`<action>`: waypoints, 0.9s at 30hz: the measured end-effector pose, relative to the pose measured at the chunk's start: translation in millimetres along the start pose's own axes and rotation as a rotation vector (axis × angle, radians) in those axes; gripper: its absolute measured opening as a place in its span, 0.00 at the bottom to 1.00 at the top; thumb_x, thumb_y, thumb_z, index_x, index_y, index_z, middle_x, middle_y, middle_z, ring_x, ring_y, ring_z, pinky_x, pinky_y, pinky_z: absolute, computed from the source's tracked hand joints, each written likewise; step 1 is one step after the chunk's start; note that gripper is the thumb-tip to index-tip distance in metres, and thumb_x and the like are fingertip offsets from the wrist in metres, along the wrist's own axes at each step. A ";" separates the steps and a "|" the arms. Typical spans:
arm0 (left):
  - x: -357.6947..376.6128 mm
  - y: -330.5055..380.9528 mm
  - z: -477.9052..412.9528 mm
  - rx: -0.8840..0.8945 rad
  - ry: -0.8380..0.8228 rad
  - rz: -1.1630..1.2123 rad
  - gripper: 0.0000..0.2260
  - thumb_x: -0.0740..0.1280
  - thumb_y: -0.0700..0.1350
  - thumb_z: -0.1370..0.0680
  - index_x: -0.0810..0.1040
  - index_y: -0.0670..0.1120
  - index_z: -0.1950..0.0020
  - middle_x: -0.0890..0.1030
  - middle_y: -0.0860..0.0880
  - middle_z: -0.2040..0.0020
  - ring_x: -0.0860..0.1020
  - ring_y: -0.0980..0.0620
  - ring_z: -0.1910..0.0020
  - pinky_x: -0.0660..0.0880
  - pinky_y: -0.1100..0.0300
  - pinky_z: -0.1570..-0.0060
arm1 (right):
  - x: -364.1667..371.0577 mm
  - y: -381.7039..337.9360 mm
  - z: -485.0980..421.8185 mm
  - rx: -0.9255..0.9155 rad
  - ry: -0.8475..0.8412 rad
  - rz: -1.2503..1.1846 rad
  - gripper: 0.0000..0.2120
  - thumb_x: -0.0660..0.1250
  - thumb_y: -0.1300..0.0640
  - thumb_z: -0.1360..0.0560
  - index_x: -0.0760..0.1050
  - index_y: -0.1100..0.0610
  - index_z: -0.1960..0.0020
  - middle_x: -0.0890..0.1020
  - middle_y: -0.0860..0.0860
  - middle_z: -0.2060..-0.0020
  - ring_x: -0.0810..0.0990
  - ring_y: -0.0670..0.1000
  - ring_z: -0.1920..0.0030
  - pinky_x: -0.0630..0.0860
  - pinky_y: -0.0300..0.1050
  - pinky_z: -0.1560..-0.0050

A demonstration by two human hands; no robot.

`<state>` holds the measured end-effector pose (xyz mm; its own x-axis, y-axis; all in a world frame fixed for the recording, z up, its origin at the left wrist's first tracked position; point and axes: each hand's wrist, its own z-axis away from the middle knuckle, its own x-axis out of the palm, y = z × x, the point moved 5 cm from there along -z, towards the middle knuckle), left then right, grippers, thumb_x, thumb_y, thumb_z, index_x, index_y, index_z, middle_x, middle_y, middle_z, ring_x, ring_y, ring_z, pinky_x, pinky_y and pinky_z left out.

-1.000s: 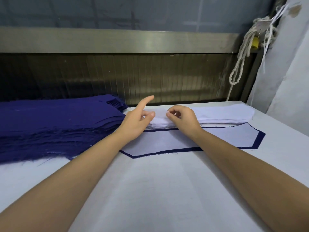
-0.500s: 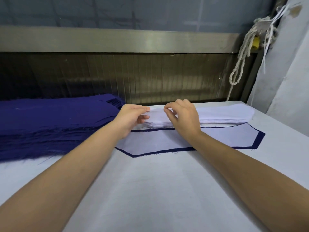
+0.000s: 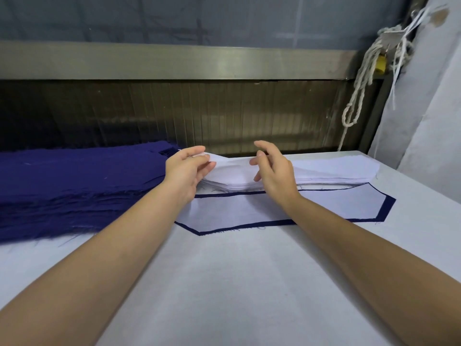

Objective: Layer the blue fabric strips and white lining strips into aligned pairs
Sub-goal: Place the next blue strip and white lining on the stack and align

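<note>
A person's two bare forearms reach forward over a pale counter point(image 3: 224, 283) toward a stack of white lining strips point(image 3: 324, 174) lying along the far edge. The left hand point(image 3: 185, 171) now pinches the left end of the top white lining strip point(image 3: 225, 162) between thumb and fingertips and has raised it clear of the pile, so that end curls upward. Half a second earlier both hands were pressed down on the stack, working at its edge; a second ago they were only feeling for a layer. The right hand point(image 3: 272, 168) has since let go and hovers half open just above the stack, fingers loosely curled, holding nothing.

This suggests one lining strip has been separated from the others, the step needed before it can be laid down.

Just in front of the stack, touching its near edge, lies a finished pair point(image 3: 249, 211): a white lining piece on a blue fabric strip, with an even dark blue border showing all round it. To the left, a thick pile of blue fabric strips point(image 3: 74, 186) with frayed edges rests on the counter, its right end just beside the left hand.

No bare blue strip is laid out, so where the lifted lining will go is unclear.

A knotted white rope point(image 3: 359, 96) hangs at the upper right.
</note>
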<state>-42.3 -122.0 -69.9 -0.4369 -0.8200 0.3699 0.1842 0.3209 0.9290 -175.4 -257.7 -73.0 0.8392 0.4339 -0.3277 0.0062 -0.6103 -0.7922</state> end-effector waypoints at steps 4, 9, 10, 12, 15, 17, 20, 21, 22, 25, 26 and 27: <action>2.7 3.5 1.4 -0.035 -0.080 -0.021 0.13 0.62 0.28 0.25 0.79 0.43 0.47 0.75 0.44 0.57 0.77 0.52 0.61 0.79 0.65 0.64 | 4.2 13.1 -1.5 0.262 -0.065 -0.208 0.14 0.52 0.55 0.19 0.70 0.51 0.36 0.80 0.55 0.58 0.75 0.48 0.76 0.67 0.36 0.79; 6.5 6.0 3.6 -0.107 -0.134 0.006 0.18 0.58 0.27 0.27 0.79 0.45 0.48 0.72 0.43 0.46 0.73 0.50 0.61 0.78 0.64 0.67 | 3.0 19.6 -6.1 0.520 -0.018 -0.472 0.11 0.53 0.55 0.19 0.69 0.53 0.40 0.78 0.57 0.59 0.76 0.48 0.80 0.65 0.34 0.81; 6.3 5.7 4.2 -0.118 -0.134 0.011 0.17 0.57 0.28 0.27 0.79 0.43 0.47 0.72 0.43 0.46 0.73 0.50 0.61 0.78 0.64 0.68 | 0.4 21.5 -7.2 0.556 0.012 -0.509 0.10 0.53 0.55 0.19 0.69 0.53 0.41 0.76 0.56 0.57 0.77 0.48 0.80 0.66 0.33 0.81; 4.5 5.0 5.1 -0.134 -0.119 0.016 0.15 0.57 0.28 0.27 0.77 0.40 0.47 0.73 0.43 0.44 0.73 0.49 0.60 0.78 0.63 0.69 | -5.4 27.2 -8.0 0.620 0.074 -0.566 0.07 0.55 0.56 0.19 0.69 0.53 0.43 0.73 0.55 0.56 0.78 0.48 0.79 0.68 0.34 0.81; 0.0 4.6 5.0 -0.141 -0.064 0.019 0.11 0.57 0.29 0.27 0.77 0.38 0.55 0.72 0.43 0.38 0.73 0.48 0.58 0.78 0.62 0.68 | -17.8 37.5 -8.4 0.662 0.182 -0.621 0.04 0.55 0.59 0.20 0.68 0.55 0.49 0.72 0.53 0.59 0.79 0.49 0.77 0.71 0.35 0.80; -4.1 6.1 4.1 -0.131 -0.022 0.019 0.10 0.57 0.29 0.27 0.76 0.39 0.58 0.72 0.42 0.37 0.73 0.47 0.57 0.78 0.61 0.66 | -28.2 42.5 -10.4 0.636 0.240 -0.591 0.05 0.55 0.60 0.20 0.69 0.55 0.50 0.71 0.51 0.58 0.80 0.49 0.76 0.72 0.36 0.78; -10.3 8.6 2.1 -0.124 0.035 0.008 0.08 0.60 0.31 0.26 0.76 0.41 0.58 0.73 0.44 0.40 0.73 0.48 0.56 0.77 0.60 0.65 | -43.8 51.8 -11.8 0.626 0.286 -0.512 0.08 0.55 0.62 0.20 0.68 0.56 0.44 0.72 0.50 0.60 0.80 0.48 0.76 0.77 0.38 0.75; -12.1 9.0 1.7 -0.129 0.053 0.004 0.07 0.61 0.32 0.25 0.77 0.41 0.57 0.74 0.45 0.43 0.73 0.48 0.56 0.77 0.60 0.65 | -48.7 55.4 -11.7 0.638 0.300 -0.501 0.07 0.55 0.62 0.20 0.68 0.55 0.44 0.73 0.50 0.62 0.79 0.49 0.76 0.79 0.39 0.72; -14.8 9.3 1.5 -0.135 0.073 0.004 0.06 0.62 0.34 0.24 0.77 0.42 0.55 0.74 0.45 0.46 0.74 0.49 0.55 0.77 0.60 0.66 | -52.4 58.3 -11.9 0.650 0.312 -0.499 0.07 0.55 0.62 0.20 0.67 0.56 0.44 0.74 0.51 0.64 0.79 0.49 0.77 0.80 0.39 0.69; -19.5 12.4 1.9 -0.107 0.082 0.030 0.06 0.64 0.34 0.23 0.77 0.40 0.49 0.75 0.45 0.54 0.75 0.51 0.60 0.78 0.61 0.69 | -61.3 62.6 -15.3 0.671 0.349 -0.522 0.06 0.54 0.59 0.19 0.67 0.55 0.44 0.73 0.50 0.62 0.79 0.49 0.79 0.79 0.39 0.69; -19.6 13.7 2.2 -0.086 0.065 0.030 0.07 0.64 0.32 0.24 0.77 0.38 0.46 0.75 0.44 0.57 0.73 0.53 0.63 0.78 0.63 0.69 | -63.7 63.2 -17.4 0.680 0.353 -0.525 0.06 0.54 0.59 0.19 0.67 0.55 0.43 0.72 0.50 0.60 0.79 0.49 0.79 0.79 0.38 0.70; -20.5 14.9 3.1 -0.069 0.055 0.022 0.09 0.64 0.31 0.24 0.76 0.38 0.45 0.74 0.44 0.59 0.72 0.54 0.66 0.78 0.64 0.69 | -65.8 63.9 -19.2 0.690 0.351 -0.523 0.08 0.54 0.59 0.19 0.68 0.55 0.42 0.72 0.49 0.58 0.79 0.49 0.79 0.80 0.39 0.70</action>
<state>-33.3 -98.9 -63.6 -0.3838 -0.8384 0.3870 0.2545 0.3069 0.9171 -219.8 -337.9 -92.1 0.9378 0.2487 0.2422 0.1999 0.1835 -0.9625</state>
